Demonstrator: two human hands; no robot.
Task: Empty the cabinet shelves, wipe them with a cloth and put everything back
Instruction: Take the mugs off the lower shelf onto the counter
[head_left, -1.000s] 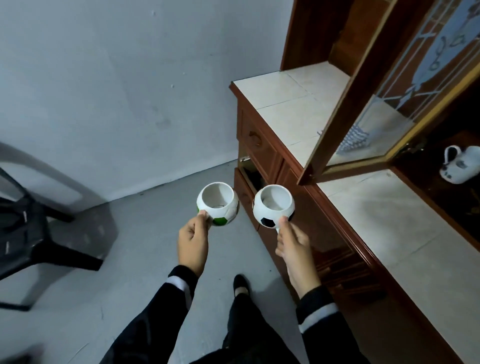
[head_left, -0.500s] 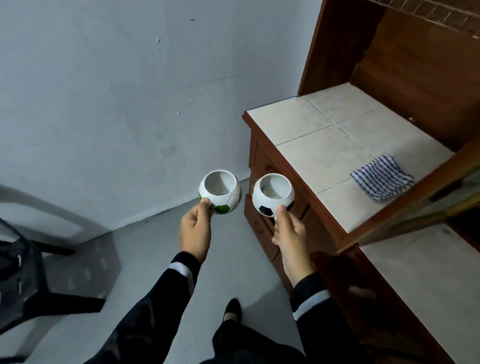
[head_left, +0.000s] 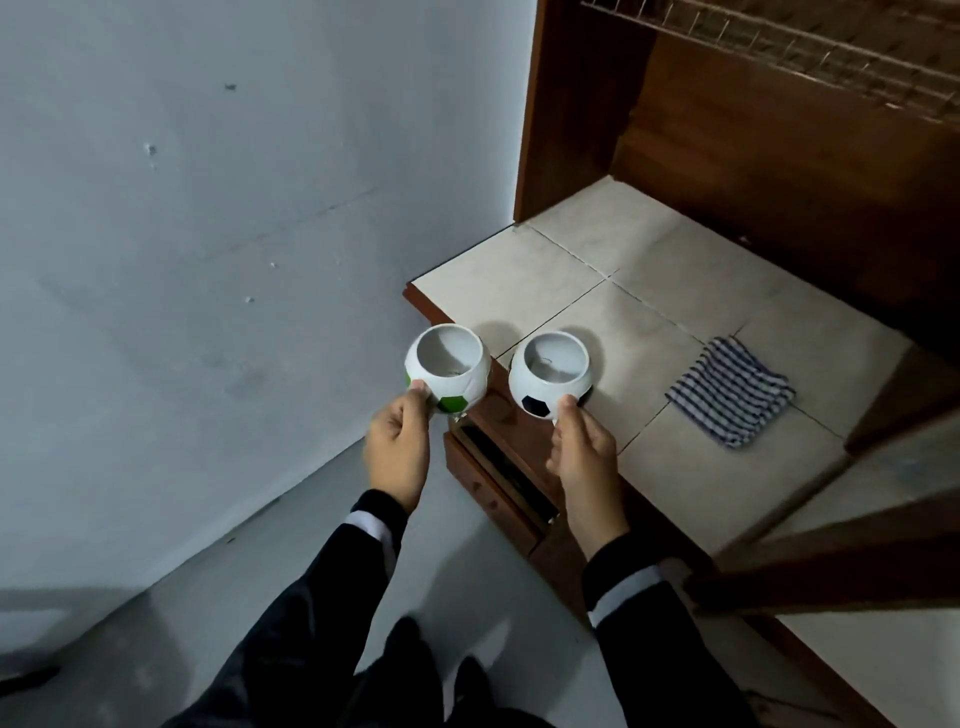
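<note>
Left hand (head_left: 397, 449) pinching the green-patched cup (head_left: 448, 364) by its near side, held in the air just left of the desk (head_left: 519, 280) edge. Right hand (head_left: 584, 457) pinching the black-patched cup (head_left: 550, 371) likewise, over the desk's near left tile; contact with the tile not discernible. Striped cloth (head_left: 730, 397) lying folded on the desk, right of both cups and apart from them. Wire rack (head_left: 779, 49) overhead at far right

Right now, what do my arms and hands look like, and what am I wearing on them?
The left hand and the right hand are bare: no gloves, no ring or watch showing. The left sleeve and right sleeve are long, black fabric, each with a white band above a dark cuff at the wrist.
</note>
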